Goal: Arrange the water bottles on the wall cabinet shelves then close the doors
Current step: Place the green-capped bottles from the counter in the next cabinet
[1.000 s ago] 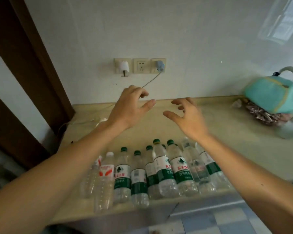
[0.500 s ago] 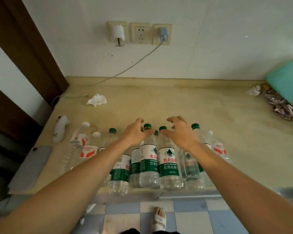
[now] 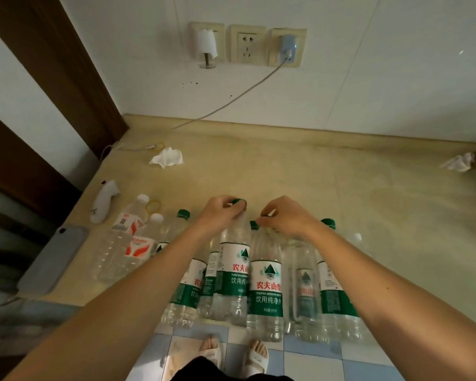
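Note:
Several clear water bottles stand in a row along the front edge of the beige counter (image 3: 300,174). Most carry green labels and green caps; two at the left (image 3: 132,237) have red-and-white labels and white caps. My left hand (image 3: 220,213) grips the neck of one green-label bottle (image 3: 235,270), fingers curled round its green cap. My right hand (image 3: 285,217) pinches the neck of the neighbouring green-label bottle (image 3: 268,287) just below its cap. Both bottles stand upright side by side. No wall cabinet is in view.
A grey phone (image 3: 52,259) and a white handheld device (image 3: 103,200) lie at the counter's left. Crumpled tissue (image 3: 166,158) and a charger cable (image 3: 226,105) lie near the wall sockets (image 3: 248,45). More crumpled paper (image 3: 459,162) sits far right. A brown door frame (image 3: 66,72) stands left.
Both hands have come down from above the counter onto the middle bottles and closed around two bottle necks. The view has tilted further down toward the counter edge and floor.

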Demonstrator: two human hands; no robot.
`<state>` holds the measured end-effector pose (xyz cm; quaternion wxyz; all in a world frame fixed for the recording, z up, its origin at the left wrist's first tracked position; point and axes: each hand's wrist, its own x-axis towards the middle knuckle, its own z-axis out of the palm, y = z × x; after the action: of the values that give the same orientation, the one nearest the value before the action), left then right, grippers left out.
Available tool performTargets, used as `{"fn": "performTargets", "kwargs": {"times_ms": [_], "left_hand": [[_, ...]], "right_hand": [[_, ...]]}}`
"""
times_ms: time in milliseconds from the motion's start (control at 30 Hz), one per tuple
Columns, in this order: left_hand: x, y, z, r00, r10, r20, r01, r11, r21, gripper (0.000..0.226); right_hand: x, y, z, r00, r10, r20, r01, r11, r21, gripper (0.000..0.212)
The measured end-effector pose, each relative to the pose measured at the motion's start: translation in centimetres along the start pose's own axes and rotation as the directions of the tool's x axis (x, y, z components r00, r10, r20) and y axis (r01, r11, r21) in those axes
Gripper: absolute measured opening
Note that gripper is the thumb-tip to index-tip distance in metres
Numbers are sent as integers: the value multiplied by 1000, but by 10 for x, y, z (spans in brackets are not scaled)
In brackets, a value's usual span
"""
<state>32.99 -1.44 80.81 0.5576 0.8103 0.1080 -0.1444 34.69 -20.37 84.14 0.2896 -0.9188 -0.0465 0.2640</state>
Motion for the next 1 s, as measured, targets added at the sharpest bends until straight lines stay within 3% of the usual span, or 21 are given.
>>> {"fn": "performTargets", "kwargs": {"times_ms": [67,133,333,500,633,767,1000], "left_hand": [[1,13,-11,999,-23,41,33,964,-264,21],[3,28,-23,994,11,104,32,914,-404,20],[8,75,-52,966,237,102,-193,925,-326,19],[11,105,-71,876,479,-52,-482,868,-119,17],[15,109,-68,821,559,-118,-559,829,35,24],[23,94,-61,831,541,-128,-544,839,21,23],[39,64,-51,880,462,-114,-459,887,54,27]], "right_hand": [[-6,-3,-9,999,-32,21,29,993,112,31],[-14,-6,-19,998,-60,21,54,975,215,27],[-40,-34,-58,985,-113,-131,167,820,548,23],[-47,-59,-84,866,-97,-490,261,924,278,31],[-36,-62,-71,736,-56,-674,268,939,215,37],[-16,-60,-53,666,-20,-745,274,936,219,39],[10,-46,-28,673,-3,-740,259,938,231,38]]}}
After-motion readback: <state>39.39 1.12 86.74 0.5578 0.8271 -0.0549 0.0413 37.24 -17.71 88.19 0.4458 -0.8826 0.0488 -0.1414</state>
